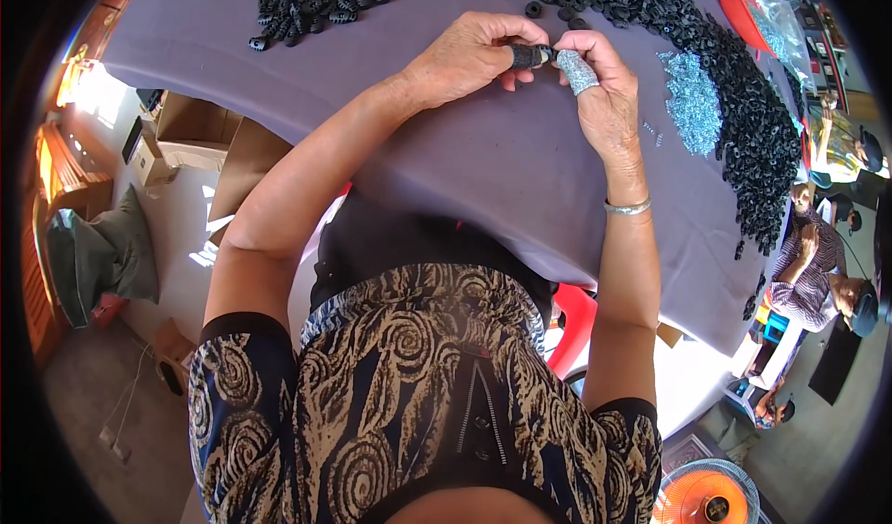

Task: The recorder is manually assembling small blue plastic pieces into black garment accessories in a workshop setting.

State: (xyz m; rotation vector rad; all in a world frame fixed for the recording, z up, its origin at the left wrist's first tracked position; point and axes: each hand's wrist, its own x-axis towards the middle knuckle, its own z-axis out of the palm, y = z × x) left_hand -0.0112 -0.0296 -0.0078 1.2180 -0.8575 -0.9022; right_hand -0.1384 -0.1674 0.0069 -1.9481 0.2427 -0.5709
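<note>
My left hand (469,59) is closed in a pinch on a small black plastic piece (547,52) over the table. A dark wrap covers its thumb. My right hand (604,92) meets it from the right, with thumb and finger pressed together at the piece's end; what they hold is hidden. That thumb wears a pale speckled wrap (577,72). Beyond my left hand lies a pile of ridged black plastic pieces (321,6). A long heap of black plastic pieces (757,143) runs along the right, beside a pile of tiny pale-blue, shiny spring-like parts (693,106).
A grey-purple cloth (446,171) covers the table. At the far right stand a red basin (741,8) and a clear plastic bag (785,36). Cardboard boxes (195,129) sit left of the table. An orange fan (706,496) is at lower right. Other people (808,268) sit farther right.
</note>
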